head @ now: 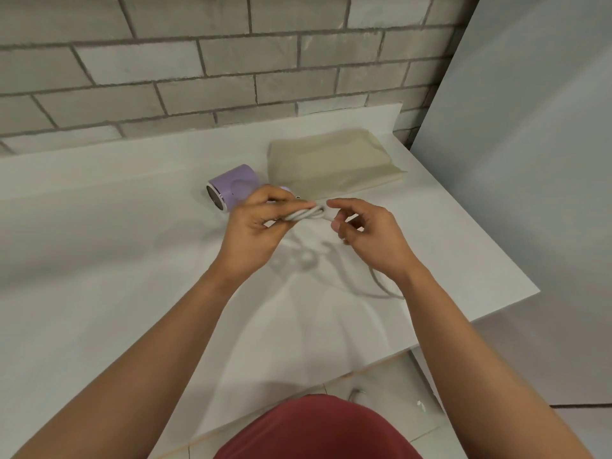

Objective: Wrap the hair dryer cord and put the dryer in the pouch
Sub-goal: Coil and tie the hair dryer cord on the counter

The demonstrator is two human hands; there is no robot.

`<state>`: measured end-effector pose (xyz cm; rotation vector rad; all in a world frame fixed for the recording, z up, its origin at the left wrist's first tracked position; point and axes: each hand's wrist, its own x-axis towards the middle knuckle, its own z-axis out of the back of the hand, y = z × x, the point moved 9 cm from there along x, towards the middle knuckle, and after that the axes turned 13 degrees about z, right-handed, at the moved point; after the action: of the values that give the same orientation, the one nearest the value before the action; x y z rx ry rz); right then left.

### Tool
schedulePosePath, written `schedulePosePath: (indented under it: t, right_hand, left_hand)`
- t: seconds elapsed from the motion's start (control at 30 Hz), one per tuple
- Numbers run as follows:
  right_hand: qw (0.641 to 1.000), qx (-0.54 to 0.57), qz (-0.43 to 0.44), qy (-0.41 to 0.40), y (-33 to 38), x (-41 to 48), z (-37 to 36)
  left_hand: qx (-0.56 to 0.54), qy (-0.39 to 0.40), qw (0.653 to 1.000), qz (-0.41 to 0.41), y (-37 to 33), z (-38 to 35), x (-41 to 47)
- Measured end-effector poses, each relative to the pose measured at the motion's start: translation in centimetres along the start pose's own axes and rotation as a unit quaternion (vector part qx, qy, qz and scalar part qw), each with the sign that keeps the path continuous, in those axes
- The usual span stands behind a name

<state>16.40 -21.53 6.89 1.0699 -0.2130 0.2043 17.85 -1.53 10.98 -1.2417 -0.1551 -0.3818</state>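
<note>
left hand (pixel 255 226) grips the coiled cord (pixel 303 215) just near of the purple dryer (pixel 231 185) on the counter (pixel 99 243), and right hand (pixel 367 236) pinches the bundle's end. i'd keep loops tight and feed in the loose tail. pouch (pixel 334 160) lies far right.

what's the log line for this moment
step: wrapping cord; left hand: grips cord coil; right hand: pinches cord; dryer: on counter; pouch: beside dryer
</note>
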Motion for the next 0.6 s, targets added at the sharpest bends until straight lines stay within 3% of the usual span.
schedulePosePath:
  t: [0.37, 0.53, 0.6]
  right_hand:
    - [0.996, 0.083, -0.017, 0.008, -1.1, 0.0, -2.6]
    - [0.978, 0.194, -0.050, 0.066, -0.8, -0.5, -4.8]
    - [0.969, 0.232, -0.061, 0.055, -0.8, -0.5, -5.2]
  left_hand:
    - [0.037, -0.003, 0.997, -0.068, 1.7, -0.7, -2.5]
    - [0.047, -0.024, 0.999, -0.014, 3.8, -0.4, -2.8]
    - [0.065, -0.026, 0.998, -0.012, 3.9, -0.6, -2.9]
